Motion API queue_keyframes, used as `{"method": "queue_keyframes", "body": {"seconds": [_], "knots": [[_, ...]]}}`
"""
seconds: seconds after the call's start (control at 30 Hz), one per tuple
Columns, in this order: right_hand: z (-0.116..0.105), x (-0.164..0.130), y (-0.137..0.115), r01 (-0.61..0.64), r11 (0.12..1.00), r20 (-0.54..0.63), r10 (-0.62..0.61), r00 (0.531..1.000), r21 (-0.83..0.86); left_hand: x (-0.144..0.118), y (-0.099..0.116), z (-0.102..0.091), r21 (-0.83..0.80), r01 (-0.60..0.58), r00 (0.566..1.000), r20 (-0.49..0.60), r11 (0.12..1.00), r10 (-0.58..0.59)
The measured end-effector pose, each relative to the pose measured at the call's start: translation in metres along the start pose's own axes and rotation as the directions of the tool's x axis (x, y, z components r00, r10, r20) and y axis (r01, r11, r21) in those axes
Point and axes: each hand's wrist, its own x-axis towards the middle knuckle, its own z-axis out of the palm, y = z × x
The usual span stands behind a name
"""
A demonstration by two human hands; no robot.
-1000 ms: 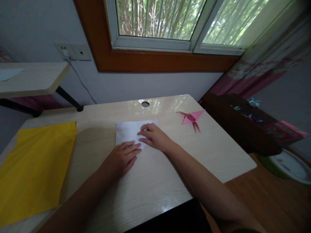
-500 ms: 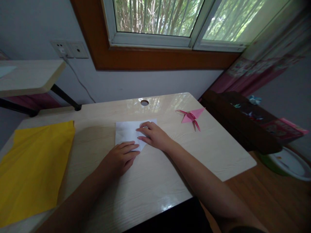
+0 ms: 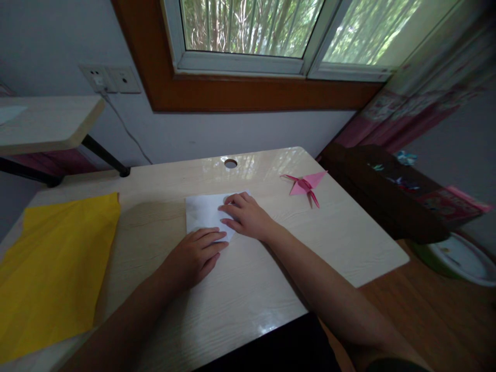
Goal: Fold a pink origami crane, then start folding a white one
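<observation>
A white sheet of paper (image 3: 202, 211), with a folded-looking part under my hands, lies flat on the pale desk. Across its lower edge rests my left hand (image 3: 197, 254), fingers stretched out and lying on the paper. My right hand (image 3: 248, 216) covers the paper's right side; its fingers are slightly bent and apart, with the tips touching the sheet. Neither hand is wrapped round anything. The paper's right part is mostly hidden beneath my right hand. Further right on the desk sits a pink folded-paper figure (image 3: 306, 185) with pointed ends, apart from both hands.
A large yellow sheet (image 3: 62, 274) lies at the desk's left side. The desk (image 3: 263, 289) has a round cable hole (image 3: 230, 164) near its back edge. A raised shelf (image 3: 50, 121) stands at the back left. Dark furniture (image 3: 372, 191) is beyond the right edge.
My left hand has slid slightly right along the paper's lower edge. The paper and my right hand have shifted a very little to the right.
</observation>
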Motion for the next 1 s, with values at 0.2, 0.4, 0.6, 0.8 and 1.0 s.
{"method": "queue_keyframes", "body": {"seconds": [0.2, 0.4, 0.6, 0.8, 1.0], "knots": [[-0.001, 0.0, 0.0, -0.006, 1.0, -0.005, 0.006, 1.0, 0.024, 0.0, -0.001, -0.001, 0.053, 0.014, 1.0, -0.026, 0.999, -0.013], [-0.001, -0.001, 0.006, -0.024, 0.998, -0.021, 0.026, 0.999, 0.061, -0.002, -0.007, -0.012, 0.136, 0.095, 0.992, -0.1, 0.986, -0.081], [-0.002, -0.002, 0.016, -0.048, 0.992, -0.026, 0.051, 0.998, 0.117, -0.009, -0.022, -0.015, 0.061, 0.196, 0.958, -0.223, 0.979, -0.178], [-0.007, -0.002, 0.015, -0.04, 0.977, 0.004, 0.04, 0.999, 0.208, -0.011, -0.037, -0.012, -0.125, 0.216, 0.937, -0.253, 0.968, -0.242], [-0.006, -0.003, 0.015, -0.017, 0.978, 0.002, 0.017, 1.0, 0.208, -0.012, -0.037, -0.011, -0.098, 0.167, 0.956, -0.227, 0.981, -0.186]]}}
